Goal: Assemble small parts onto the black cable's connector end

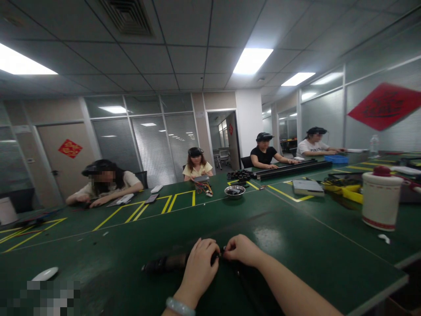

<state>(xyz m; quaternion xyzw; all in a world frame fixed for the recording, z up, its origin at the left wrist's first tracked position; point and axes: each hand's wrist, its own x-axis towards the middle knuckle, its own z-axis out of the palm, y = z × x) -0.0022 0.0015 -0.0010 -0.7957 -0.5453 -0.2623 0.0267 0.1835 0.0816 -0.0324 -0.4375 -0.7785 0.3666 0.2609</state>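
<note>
A dark, rod-like object with a narrower, ridged left end lies on the green table; its exact kind is unclear. My left hand is wrapped over its right part, covering much of it. Close by on the right, my right hand pinches at a small black piece at the object's right end, mostly hidden by the fingertips. A dark, cable-like length below my right hand is too dim to make out.
A metal bowl of small dark parts stands ahead. At right are a white lidded cup, a small white piece and a grey box. A white oval object lies left. Several people sit across the table.
</note>
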